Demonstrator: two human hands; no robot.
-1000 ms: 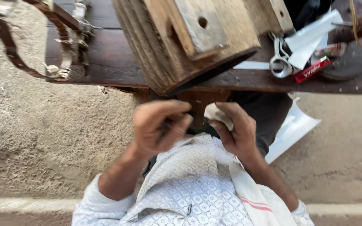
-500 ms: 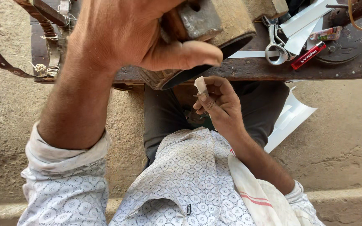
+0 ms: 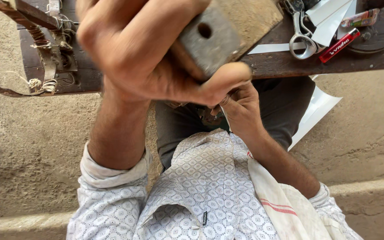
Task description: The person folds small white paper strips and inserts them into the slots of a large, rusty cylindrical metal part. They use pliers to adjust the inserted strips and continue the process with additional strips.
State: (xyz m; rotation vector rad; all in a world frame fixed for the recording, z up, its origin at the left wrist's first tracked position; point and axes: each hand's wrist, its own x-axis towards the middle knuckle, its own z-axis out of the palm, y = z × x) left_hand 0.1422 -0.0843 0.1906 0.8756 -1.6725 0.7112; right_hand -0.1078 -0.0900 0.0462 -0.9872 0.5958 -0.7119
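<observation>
Here your left hand [image 3: 147, 53] is raised close to the camera, its fingers [image 3: 218, 82] clenched around a weathered wooden block [image 3: 210, 38] with a round hole in its face; your thumb presses along the block's lower edge. The block sits high in the frame, over the near edge of the dark worktop [image 3: 290, 62]. Just below that thumb, your right hand [image 3: 241, 109] is held above your lap, fingers pinched together near a thin pale strip that is mostly hidden; whether they truly grip it I cannot tell. On the worktop to the right lie a pair of metal scissors [image 3: 301, 31], white paper strips [image 3: 330, 15] and a red lighter [image 3: 339, 45]. At the left end hang a brown leather strap [image 3: 5, 89] and wound cord [image 3: 41, 84]. A striped cloth [image 3: 281, 200] drapes over your right shoulder.
</observation>
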